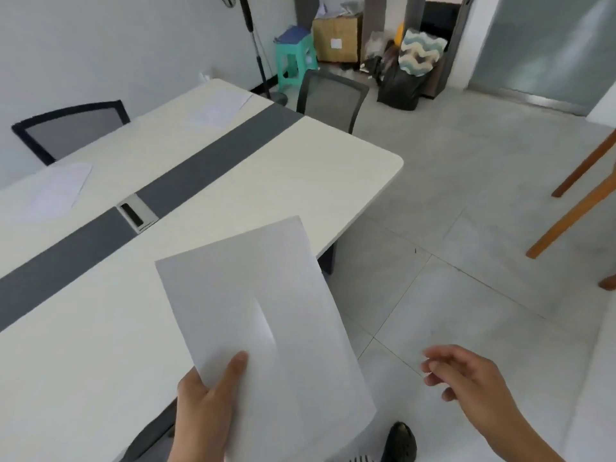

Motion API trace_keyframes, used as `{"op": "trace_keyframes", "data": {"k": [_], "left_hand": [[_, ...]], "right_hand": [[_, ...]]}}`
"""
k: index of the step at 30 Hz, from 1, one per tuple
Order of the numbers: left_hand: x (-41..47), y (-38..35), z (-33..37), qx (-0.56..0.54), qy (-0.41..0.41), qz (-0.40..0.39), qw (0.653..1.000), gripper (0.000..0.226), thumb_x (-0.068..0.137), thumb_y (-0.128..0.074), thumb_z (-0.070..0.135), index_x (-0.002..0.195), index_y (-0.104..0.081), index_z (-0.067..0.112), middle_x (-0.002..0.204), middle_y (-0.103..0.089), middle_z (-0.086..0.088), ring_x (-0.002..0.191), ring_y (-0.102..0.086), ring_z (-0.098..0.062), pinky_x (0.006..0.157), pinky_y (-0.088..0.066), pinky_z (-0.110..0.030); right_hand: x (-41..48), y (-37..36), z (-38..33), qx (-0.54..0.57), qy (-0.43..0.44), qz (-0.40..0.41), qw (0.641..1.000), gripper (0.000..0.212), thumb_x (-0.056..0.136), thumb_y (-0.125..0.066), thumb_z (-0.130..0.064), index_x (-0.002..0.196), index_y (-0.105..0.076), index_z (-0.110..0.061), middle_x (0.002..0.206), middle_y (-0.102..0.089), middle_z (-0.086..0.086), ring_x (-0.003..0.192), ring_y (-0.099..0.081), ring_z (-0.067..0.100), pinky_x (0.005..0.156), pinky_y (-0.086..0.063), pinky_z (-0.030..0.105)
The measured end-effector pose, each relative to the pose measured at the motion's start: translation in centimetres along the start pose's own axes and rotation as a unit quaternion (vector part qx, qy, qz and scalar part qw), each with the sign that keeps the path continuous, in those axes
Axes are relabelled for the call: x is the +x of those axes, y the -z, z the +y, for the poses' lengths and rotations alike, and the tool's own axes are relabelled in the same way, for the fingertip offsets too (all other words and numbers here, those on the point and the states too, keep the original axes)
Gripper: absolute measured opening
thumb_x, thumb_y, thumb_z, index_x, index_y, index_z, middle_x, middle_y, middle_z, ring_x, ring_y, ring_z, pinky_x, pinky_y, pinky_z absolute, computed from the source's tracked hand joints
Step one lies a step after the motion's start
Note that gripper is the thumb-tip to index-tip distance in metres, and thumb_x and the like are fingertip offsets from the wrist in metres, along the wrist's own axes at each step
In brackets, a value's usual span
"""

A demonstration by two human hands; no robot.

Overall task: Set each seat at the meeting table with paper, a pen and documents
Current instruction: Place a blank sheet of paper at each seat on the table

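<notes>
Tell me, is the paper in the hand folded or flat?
Flat, spread open. The left hand grips the paper by its bottom edge, and its full sheet shows.

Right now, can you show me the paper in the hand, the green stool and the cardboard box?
held paper (pixel 266 295), head view, middle of the sheet.
green stool (pixel 293 47), head view, its seat rim.
cardboard box (pixel 330 31), head view, its front face.

Bright, even daylight; soft blur, wide-angle bending at edges.
</notes>
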State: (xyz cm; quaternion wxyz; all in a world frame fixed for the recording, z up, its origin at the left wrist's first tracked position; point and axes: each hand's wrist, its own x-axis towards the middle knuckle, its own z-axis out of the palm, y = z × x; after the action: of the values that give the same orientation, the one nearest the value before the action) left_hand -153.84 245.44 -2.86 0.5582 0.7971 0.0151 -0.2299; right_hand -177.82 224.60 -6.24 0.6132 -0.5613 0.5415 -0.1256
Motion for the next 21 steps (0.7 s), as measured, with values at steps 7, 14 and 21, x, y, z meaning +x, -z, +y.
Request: {"op": "trace_keyframes", "data": {"k": [7, 14, 21], "left_hand": [[0.5, 1.3, 0.0, -0.067, 0.053, 0.103, 0.991, 0.01, 0.079, -0.077, 0.016, 0.082, -0.073, 0.007, 0.076, -0.077, -0.005, 0.082, -0.072, -0.03, 0.081, -0.056, -0.049], [5.0, 3.5, 1.3, -0.112, 0.06, 0.104, 0.986, 0.027, 0.07, -0.079, 0.026, 0.087, -0.073, 0.006, 0.079, -0.077, -0.01, 0.079, -0.073, -0.032, 0.08, -0.057, -0.051], [8.4, 5.0, 3.2, -0.157, 0.051, 0.086, 0.983, 0.011, 0.088, -0.066, 0.014, 0.087, -0.072, 0.005, 0.08, -0.077, -0.012, 0.076, -0.074, -0.031, 0.074, -0.058, -0.048]], "right_hand": [[6.3, -5.2, -6.0, -0.057, 0.045, -0.132, 0.989, 0.013, 0.089, -0.06, 0.001, 0.092, -0.071, -0.007, 0.078, -0.074, 0.01, 0.067, -0.068, 0.019, 0.058, -0.047, 0.033], [6.7, -15.3, -11.1, -0.088, 0.075, -0.26, 0.959, 0.013, 0.091, -0.061, -0.022, 0.102, -0.067, -0.019, 0.084, -0.076, 0.003, 0.077, -0.07, 0.019, 0.061, -0.05, 0.029], [8.5, -20.7, -14.6, -0.117, 0.067, -0.363, 0.922, 0.014, 0.089, -0.065, -0.014, 0.095, -0.068, -0.002, 0.087, -0.075, 0.016, 0.071, -0.069, 0.021, 0.055, -0.049, 0.026]]}}
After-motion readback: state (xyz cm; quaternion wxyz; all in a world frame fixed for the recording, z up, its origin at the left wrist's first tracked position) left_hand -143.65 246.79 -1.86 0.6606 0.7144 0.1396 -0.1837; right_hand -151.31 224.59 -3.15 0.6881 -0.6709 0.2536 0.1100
